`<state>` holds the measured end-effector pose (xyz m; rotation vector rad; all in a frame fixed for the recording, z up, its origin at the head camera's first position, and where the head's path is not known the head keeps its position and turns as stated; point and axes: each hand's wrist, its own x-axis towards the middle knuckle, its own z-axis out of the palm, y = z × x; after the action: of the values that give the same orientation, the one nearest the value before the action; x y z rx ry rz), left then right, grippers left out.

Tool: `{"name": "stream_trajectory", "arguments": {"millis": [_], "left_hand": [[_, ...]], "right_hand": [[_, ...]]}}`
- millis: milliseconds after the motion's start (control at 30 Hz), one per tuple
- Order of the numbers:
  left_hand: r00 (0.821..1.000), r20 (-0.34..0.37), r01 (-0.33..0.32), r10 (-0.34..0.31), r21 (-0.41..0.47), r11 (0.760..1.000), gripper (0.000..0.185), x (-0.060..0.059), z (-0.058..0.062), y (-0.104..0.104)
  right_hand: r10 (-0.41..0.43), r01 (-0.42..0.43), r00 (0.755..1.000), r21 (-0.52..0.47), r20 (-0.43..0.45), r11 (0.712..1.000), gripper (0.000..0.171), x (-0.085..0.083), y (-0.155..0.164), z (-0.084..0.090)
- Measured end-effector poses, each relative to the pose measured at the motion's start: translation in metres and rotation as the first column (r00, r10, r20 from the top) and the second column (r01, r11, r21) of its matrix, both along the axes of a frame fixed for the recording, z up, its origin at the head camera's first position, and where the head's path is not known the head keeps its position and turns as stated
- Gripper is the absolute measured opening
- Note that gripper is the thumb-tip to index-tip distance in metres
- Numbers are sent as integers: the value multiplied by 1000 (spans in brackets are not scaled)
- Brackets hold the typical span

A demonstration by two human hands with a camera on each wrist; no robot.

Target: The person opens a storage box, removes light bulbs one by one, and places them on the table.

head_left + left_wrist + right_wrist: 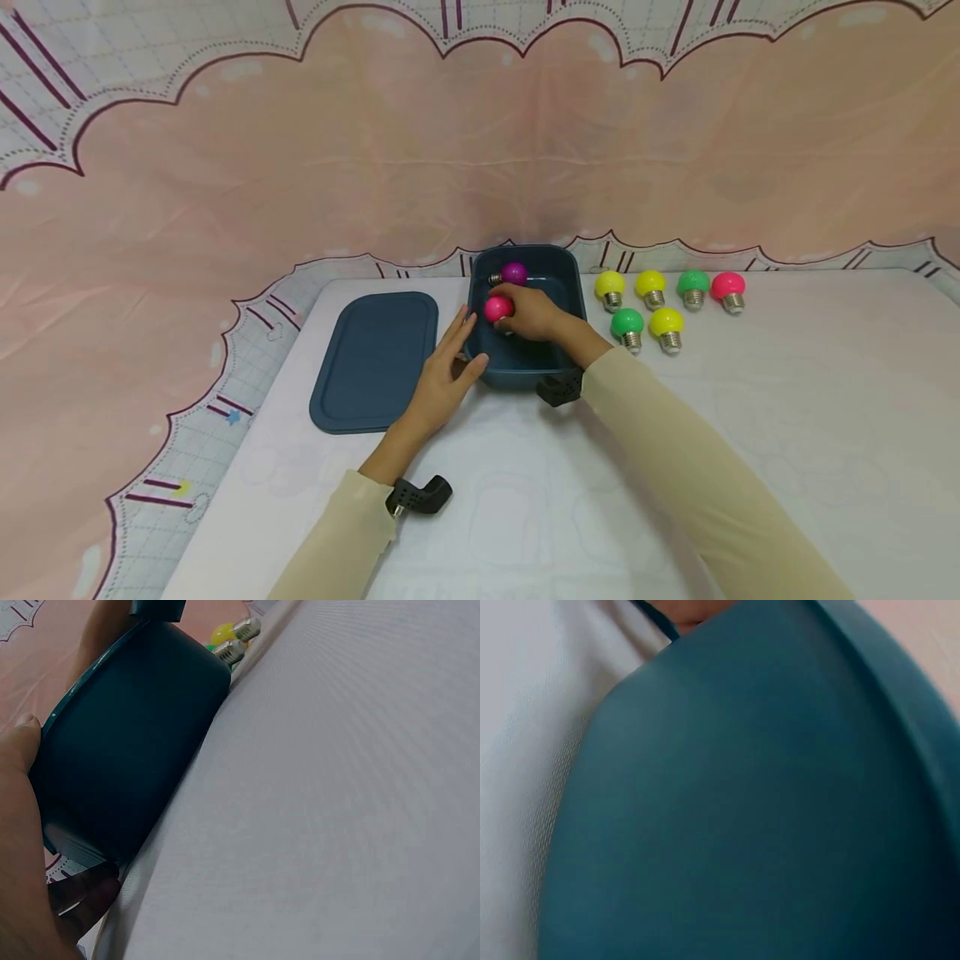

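Note:
A dark blue box (527, 379) stands on the white table, with a purple light bulb (514, 273) lying at its back. Inside it, my right hand (531, 314) grips a pink light bulb (498, 309); the bulb's base is mostly hidden by the fingers. My left hand (442, 379) rests against the box's left side, fingers fairly straight along the wall and thumb at the near left corner. In the left wrist view that hand (22, 825) lies beside the box's outer wall (135, 735). The right wrist view is filled by the box's wall (742, 795).
Left of the box lies a flat dark blue lid (375, 362). To the right are several bulbs in two rows: yellow bulbs (610, 285), green bulbs (693, 283) and another pink bulb (728, 287). A patterned cloth (480, 150) hangs behind the table.

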<state>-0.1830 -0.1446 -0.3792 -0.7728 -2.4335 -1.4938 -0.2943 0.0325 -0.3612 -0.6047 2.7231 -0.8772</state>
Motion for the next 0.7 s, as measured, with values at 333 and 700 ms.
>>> {"name": "stream_trajectory", "arguments": {"millis": [333, 700], "left_hand": [[1000, -6, 2, -2, 3, 1000, 56, -5, -8, -3], [1000, 8, -25, 25, -23, 999, 56, 3, 5, 2]], "right_hand": [[-21, 20, 1000, -25, -22, 999, 50, 6, 7, 9], [-62, 39, 991, -180, -123, 983, 51, 28, 40, 34]]}}
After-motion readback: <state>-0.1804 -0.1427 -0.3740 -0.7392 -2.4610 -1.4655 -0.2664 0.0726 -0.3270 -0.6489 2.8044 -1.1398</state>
